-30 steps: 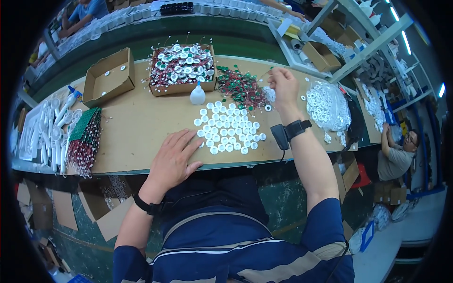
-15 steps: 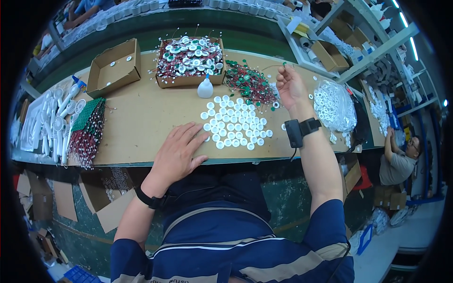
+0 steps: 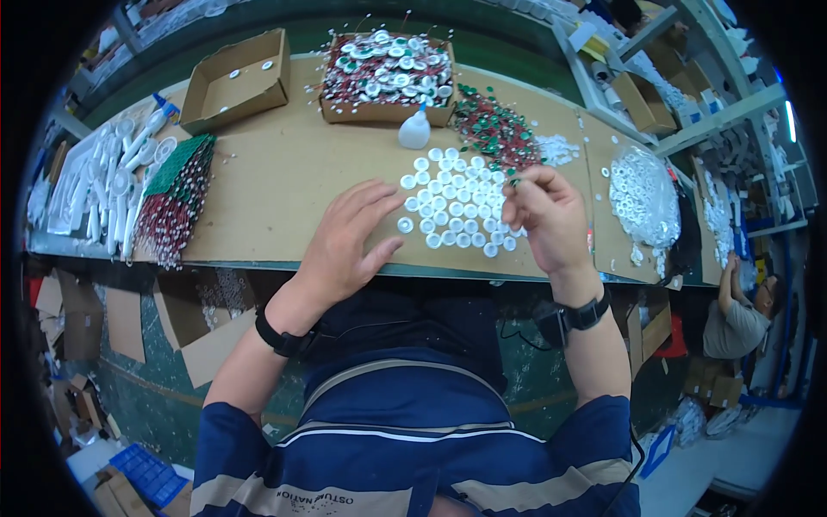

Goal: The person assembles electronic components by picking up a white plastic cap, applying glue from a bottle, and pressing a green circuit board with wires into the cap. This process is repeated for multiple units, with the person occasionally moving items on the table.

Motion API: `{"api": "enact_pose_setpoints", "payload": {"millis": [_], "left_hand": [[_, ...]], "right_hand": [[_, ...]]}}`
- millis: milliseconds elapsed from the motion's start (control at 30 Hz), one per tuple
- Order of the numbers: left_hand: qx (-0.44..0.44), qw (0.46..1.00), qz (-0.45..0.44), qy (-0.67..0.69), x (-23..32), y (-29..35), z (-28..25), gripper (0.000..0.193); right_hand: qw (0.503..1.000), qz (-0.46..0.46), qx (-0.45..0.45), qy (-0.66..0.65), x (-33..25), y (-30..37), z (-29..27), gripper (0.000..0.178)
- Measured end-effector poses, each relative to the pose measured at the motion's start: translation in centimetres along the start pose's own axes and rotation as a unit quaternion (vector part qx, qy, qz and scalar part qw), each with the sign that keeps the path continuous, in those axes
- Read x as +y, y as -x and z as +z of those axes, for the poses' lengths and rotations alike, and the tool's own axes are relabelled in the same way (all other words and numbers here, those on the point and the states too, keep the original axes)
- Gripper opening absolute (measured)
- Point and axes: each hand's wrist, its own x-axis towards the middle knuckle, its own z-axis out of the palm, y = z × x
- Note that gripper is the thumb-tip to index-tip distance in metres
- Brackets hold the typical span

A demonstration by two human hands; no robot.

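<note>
My right hand [image 3: 547,215], right of centre in the frame, is closed to a pinch: thumb and forefinger meet at a small round green disc [image 3: 514,181]. Whether a wire trails from this disc into my palm I cannot tell. The hand stands over the right edge of a cluster of shallow round white plastic caps [image 3: 457,208] and hides some of them from view.

My left hand [image 3: 349,237], left of centre, is open and has hold of nothing. Its fingers are slightly spread and its thumb stands apart; the fingertips are just beside the leftmost caps. Contact with the tan board tabletop [image 3: 276,189] cannot be confirmed.

The caps lie in loose rows at the centre of the frame, most of them separate. Directly above them stands a white squeeze bottle with a blue tip [image 3: 414,133], upright. To its right, at upper centre, lies a tangled heap of green discs with red wires [image 3: 500,129], with small white pieces [image 3: 558,150] beside it. Behind the bottle, a brown cardboard box [image 3: 379,112] is heaped with wired white discs. At right, a clear plastic bag [image 3: 642,202] contains white rings.
</note>
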Motion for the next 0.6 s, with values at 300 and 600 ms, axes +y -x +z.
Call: {"api": "enact_pose_setpoints", "payload": {"millis": [300,600], "left_hand": [[-0.035,0.987,-0.002,0.156,4.5,1.1,-0.2,0.031],[-0.046,0.995,0.084,0.007,4.0,3.0,-1.1,0.03]], "right_hand": [[0.981,-0.025,-0.127,0.141,5.0,6.3,5.9,0.008],[0.98,0.042,-0.112,0.161,6.8,8.7,7.9,0.006]]}}
